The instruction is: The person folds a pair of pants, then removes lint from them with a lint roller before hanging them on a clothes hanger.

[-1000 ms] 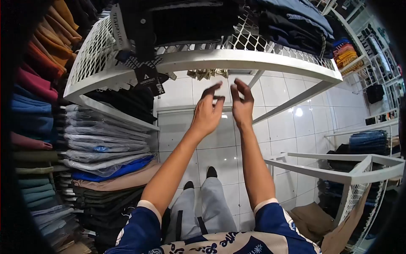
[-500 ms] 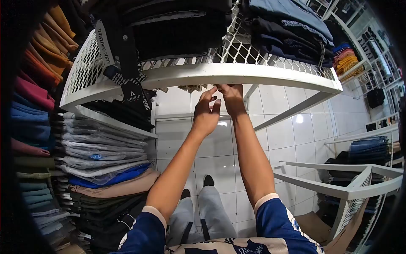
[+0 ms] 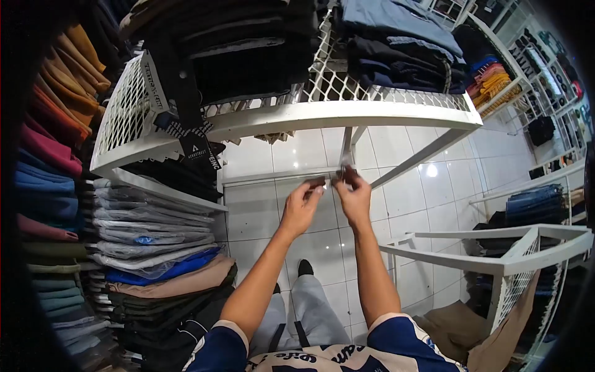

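Observation:
Both of my hands are out over the tiled floor, below the front rail of a white mesh shelf [image 3: 291,114]. My left hand [image 3: 302,206] has its thumb and fingertips pressed together on a small dark reddish piece. Close beside it, on the right, my right hand [image 3: 353,197] pinches something small and dark that I cannot make out. A narrow gap separates the two sets of fingertips. Dark folded clothes [image 3: 248,62] and a blue-grey folded stack [image 3: 403,28] lie on the shelf above.
Plastic-wrapped folded garments [image 3: 152,217] are piled on the left, beside coloured clothes [image 3: 52,167]. Black tags [image 3: 189,124] hang at the shelf's left corner. A lower white rack [image 3: 496,263] stands at the right, with brown cardboard [image 3: 455,322] near it.
Both hands have come down and back from the shelf's front rail. My left fingers, earlier spread, have closed on a small piece. The view has shifted slightly.

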The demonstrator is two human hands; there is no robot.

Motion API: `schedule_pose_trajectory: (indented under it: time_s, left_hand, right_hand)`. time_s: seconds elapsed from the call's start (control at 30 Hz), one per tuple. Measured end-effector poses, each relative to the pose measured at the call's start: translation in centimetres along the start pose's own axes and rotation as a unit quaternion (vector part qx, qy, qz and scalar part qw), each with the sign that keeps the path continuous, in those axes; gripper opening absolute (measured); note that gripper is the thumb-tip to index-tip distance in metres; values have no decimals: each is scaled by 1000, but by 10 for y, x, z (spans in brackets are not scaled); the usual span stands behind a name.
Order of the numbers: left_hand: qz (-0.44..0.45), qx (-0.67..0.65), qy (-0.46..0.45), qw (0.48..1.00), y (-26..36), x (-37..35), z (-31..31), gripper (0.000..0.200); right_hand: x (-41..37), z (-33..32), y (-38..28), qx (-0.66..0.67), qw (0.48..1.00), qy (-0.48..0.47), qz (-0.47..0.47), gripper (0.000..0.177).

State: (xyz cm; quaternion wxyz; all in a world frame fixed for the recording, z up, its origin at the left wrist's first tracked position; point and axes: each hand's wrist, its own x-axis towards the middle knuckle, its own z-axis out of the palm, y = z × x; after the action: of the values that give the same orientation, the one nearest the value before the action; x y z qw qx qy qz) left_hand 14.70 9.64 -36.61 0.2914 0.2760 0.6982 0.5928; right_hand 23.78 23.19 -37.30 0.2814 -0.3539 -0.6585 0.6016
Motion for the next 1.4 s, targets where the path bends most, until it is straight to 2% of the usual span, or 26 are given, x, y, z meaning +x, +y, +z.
schedule_pose_trajectory:
  time_s: [0.07, 0.17, 0.23, 0.37, 0.47, 0.53, 0.57, 0.6, 0.63, 0.67, 0.73, 0.77, 0.83, 0.97, 1.03, 1.17, 1.3, 1.4]
  left_hand:
    - [-45, -53, -36, 997, -4, -22, 5, 36]
    - [-55, -96, -70, 991, -7, -46, 18, 43]
    - [-73, -121, -104, 984, 5, -64, 26, 55]
    - [-71, -212, -134, 965, 29, -106, 30, 70]
    - [-51, -224, -160, 960, 54, -145, 19, 69]
    - [-22, -196, -192, 961, 69, -167, 6, 66]
    - [87, -81, -193, 974, 72, -182, 0, 62]
    - [194, 35, -187, 962, 77, -193, -4, 59]
    - [206, 39, -204, 956, 96, -210, -10, 59]
    - [206, 39, -209, 955, 107, -225, -13, 59]
    - [245, 125, -312, 909, 120, -246, -17, 65]
    - [293, 141, -322, 889, 122, -254, -13, 68]
    - [313, 158, -335, 875, 133, -274, -6, 68]
    - [396, 172, -367, 824, 139, -293, 24, 61]
    - [458, 181, -360, 792, 139, -302, 48, 58]
    - [501, 182, -432, 727, 157, -329, 103, 64]
    - [544, 168, -474, 671, 162, -354, 179, 62]
    - [542, 161, -510, 649, 169, -370, 220, 58]
  right_hand:
    - [-48, -14, 10, 50, 998, -9, 25, 55]
    - [-122, -27, 19, 64, 997, -9, 51, 56]
    - [-167, -29, 12, -29, 999, -12, 36, 57]
    - [-235, -34, -22, -39, 999, -29, 22, 57]
    - [-273, -60, -59, -70, 997, -40, -14, 55]
    - [-297, -76, -69, 90, 995, 52, 4, 49]
    - [-311, -87, -80, 104, 991, 89, 10, 50]
    - [-325, -98, -95, 118, 985, 126, 18, 51]
    - [-337, -108, -102, 119, 984, 131, 13, 51]
    - [-353, -115, -107, 183, 967, 177, -19, 54]
    - [-384, -122, -121, 264, 928, 259, -53, 58]
    - [-397, -125, -129, 259, 918, 297, -40, 56]
    - [-423, -140, -121, 255, 895, 365, -20, 49]
    - [-479, -157, -112, 303, 852, 427, -18, 48]
    - [-506, -167, -105, 341, 822, 454, -42, 40]
    - [-556, -195, -86, 420, 751, 504, -76, 21]
    - [-603, -236, -73, 446, 689, 565, -90, 20]
    - [-626, -260, -69, 451, 668, 581, -115, 20]
